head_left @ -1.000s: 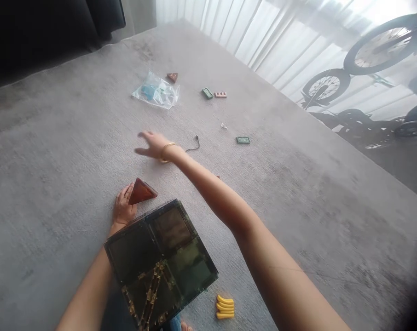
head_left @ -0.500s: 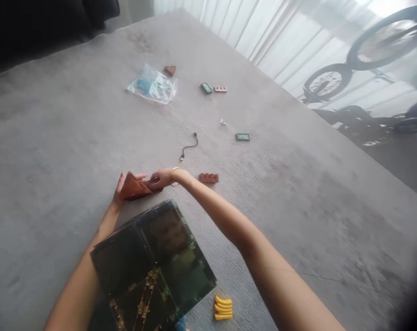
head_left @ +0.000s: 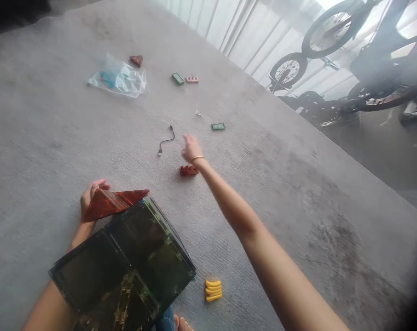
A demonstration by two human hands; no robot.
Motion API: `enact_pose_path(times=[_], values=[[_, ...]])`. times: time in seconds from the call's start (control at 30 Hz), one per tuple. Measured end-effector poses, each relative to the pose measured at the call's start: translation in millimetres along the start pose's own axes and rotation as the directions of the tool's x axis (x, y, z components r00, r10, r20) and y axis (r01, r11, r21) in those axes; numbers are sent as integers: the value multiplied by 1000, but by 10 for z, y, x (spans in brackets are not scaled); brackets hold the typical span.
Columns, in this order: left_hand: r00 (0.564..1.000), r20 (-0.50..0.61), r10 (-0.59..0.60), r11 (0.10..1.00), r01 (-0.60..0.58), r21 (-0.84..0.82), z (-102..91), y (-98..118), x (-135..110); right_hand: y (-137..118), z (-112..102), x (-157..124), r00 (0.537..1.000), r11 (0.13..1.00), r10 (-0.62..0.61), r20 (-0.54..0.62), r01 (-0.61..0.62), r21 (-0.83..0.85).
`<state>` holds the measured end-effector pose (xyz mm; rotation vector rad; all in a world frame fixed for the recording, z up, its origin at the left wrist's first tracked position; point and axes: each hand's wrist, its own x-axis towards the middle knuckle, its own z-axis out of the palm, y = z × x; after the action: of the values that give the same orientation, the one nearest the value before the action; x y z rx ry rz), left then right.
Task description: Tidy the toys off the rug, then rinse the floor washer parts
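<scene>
My left hand (head_left: 91, 195) is closed around a stack of reddish-orange, see-through triangular tiles (head_left: 107, 202), its fingertips showing behind them. My right hand (head_left: 192, 149) is stretched forward over the floor with nothing visible in it; it is slightly blurred, with one finger extended. Just below its wrist lies a red-brown notched block (head_left: 188, 171), partly covered by the hand's edge. A short black cable (head_left: 167, 139) lies to the left of that hand. In front of me, a dark green box-like structure of see-through square panels (head_left: 125, 262) hides part of my left forearm.
Yellow curved pieces (head_left: 213, 291) lie right of the structure. Farther out are a green rectangular piece (head_left: 218, 126), a small white piece (head_left: 198, 113), another green piece (head_left: 177, 78), a pinkish notched block (head_left: 192, 79), a plastic bag (head_left: 120, 80) and a brown triangle (head_left: 136, 60). Bicycles stand by the curtain.
My right hand has left the triangular tiles and moved forward and right, past the notched block. My left hand keeps the tiles, now lower left. The whole view has shifted.
</scene>
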<state>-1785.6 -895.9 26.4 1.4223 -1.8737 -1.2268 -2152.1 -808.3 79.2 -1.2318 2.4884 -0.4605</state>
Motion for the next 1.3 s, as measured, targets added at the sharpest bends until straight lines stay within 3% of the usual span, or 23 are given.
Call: enact_pose_path(times=[0.07, 0.17, 0.27, 0.37, 0.57, 0.67, 0.83, 0.9, 0.97, 1.07, 1.13, 1.2, 1.3], values=[[976, -141, 168, 969, -137, 206, 74, -139, 112, 526, -102, 257, 988, 985, 132, -75, -139, -104], [888, -157, 432, 821, -315, 477, 189, -340, 224, 1107, -240, 538, 947, 914, 317, -47, -318, -250], [848, -138, 512, 746, -358, 562, 249, -475, 266, 1399, -329, 697, 916, 842, 398, -49, -386, -377], [836, -116, 536, 704, -368, 607, 247, -512, 271, 1502, -360, 818, 935, 819, 354, -33, -327, -472], [884, -85, 460, 732, -323, 600, 227, -443, 249, 1500, -466, 994, 968, 761, 249, -2, -197, -619], [900, -87, 428, 768, -311, 560, 230, -440, 249, 1462, -559, 960, 977, 751, 199, 76, -102, -652], [894, -92, 438, 770, -319, 553, 228, -453, 255, 1257, -564, 607, 973, 779, 139, 184, 7, -627], [883, -88, 462, 755, -339, 561, 218, -453, 262, 1098, -475, 339, 977, 808, 28, 213, 103, -580], [869, -75, 489, 740, -368, 563, 207, -457, 266, 909, -340, 23, 951, 830, -173, 258, 282, -481], [858, -68, 509, 732, -390, 560, 198, -481, 261, 630, -108, -409, 830, 798, -399, 391, 524, -298], [866, -59, 497, 734, -383, 560, 200, -508, 264, 495, 18, -577, 788, 803, -387, 479, 543, -244], [877, -2, 481, 721, -394, 570, 204, -532, 310, 428, 100, -611, 795, 834, -330, 508, 498, -236], [857, 188, 480, 657, -493, 571, 217, -501, 530, 442, 161, -469, 893, 927, -172, 415, 289, -238]])
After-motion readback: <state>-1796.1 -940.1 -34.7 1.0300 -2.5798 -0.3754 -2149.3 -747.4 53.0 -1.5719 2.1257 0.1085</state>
